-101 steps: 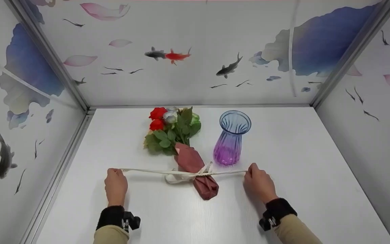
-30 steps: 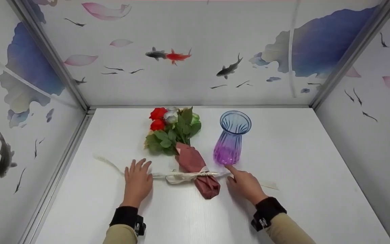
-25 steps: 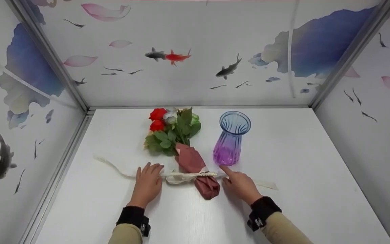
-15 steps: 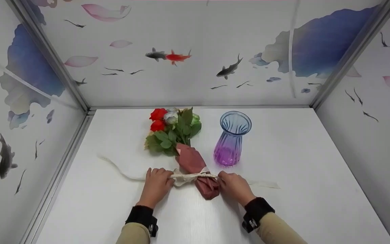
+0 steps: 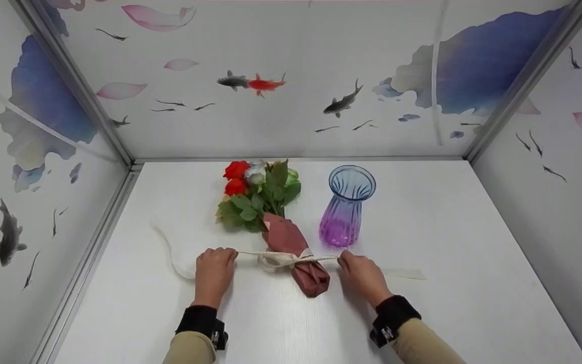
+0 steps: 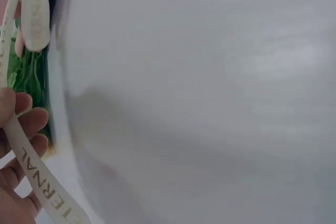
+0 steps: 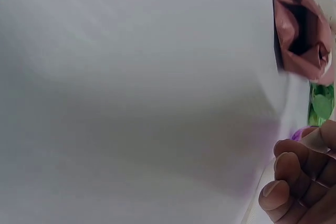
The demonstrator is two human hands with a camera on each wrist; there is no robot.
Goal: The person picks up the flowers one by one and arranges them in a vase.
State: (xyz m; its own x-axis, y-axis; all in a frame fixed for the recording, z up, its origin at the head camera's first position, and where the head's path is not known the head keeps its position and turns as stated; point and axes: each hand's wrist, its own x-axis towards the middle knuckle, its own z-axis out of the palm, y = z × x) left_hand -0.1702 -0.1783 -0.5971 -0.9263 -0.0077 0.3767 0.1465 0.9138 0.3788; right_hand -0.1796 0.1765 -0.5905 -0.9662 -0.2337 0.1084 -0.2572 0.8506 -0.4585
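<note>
A bouquet (image 5: 258,194) of red, white and green flowers lies on the table, its stems in dusty-red wrapping paper (image 5: 285,235). A cream ribbon (image 5: 253,253) with gold lettering is tied round the paper, a loop lying left of the knot. My left hand (image 5: 214,275) pinches the ribbon left of the knot; in the left wrist view, thumb and fingertips (image 6: 34,120) close on it. My right hand (image 5: 364,275) pinches it on the right, close below the vase (image 5: 342,215). Between the hands the ribbon is stretched nearly straight. Its loose tails trail past both hands.
The ribbed glass vase, blue above and purple below, stands upright right of the bouquet. White panels (image 5: 291,126) printed with fish and petals enclose the table (image 5: 447,212) at the back and sides.
The hands first held the ribbon far out, then moved in over it towards the knot. Since half a second ago they have drawn slightly apart, pulling the ribbon straight; the left tail has shifted.
</note>
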